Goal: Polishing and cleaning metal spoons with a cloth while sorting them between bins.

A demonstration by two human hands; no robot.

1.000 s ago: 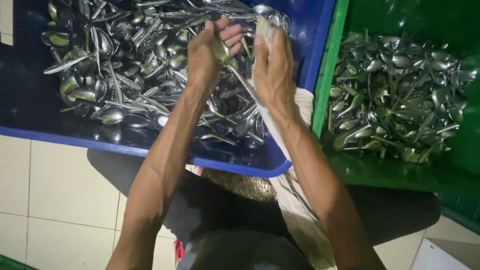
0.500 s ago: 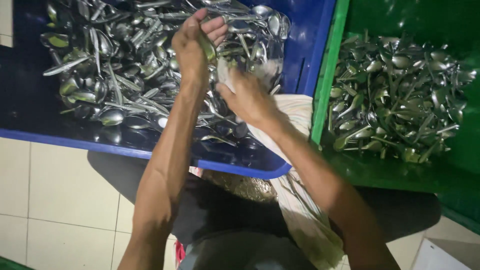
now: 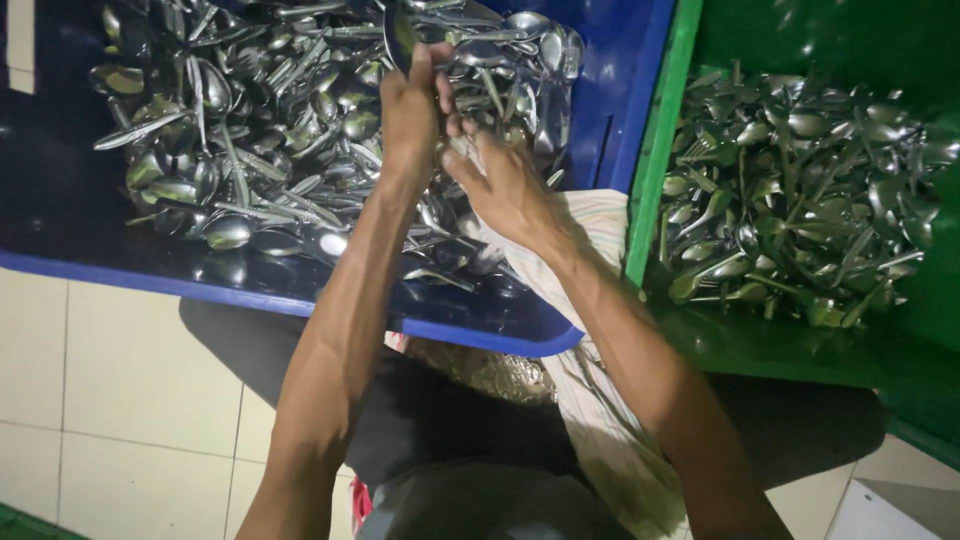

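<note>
- Steel spoon: shiny, bowl up, above left hand, fingers pinched on its handle.
- Right hand just beside, clutching striped cloth.

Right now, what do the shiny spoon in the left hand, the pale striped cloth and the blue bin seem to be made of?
Shiny silver spoon held up by the left hand: polished metal, probably stainless steel, given its mirror-like glints. Pale striped cloth under the right hand: soft woven fabric, matte, draping in folds. Blue bin: apparently moulded plastic, glossy, with smooth rounded rim and reflections.
</note>
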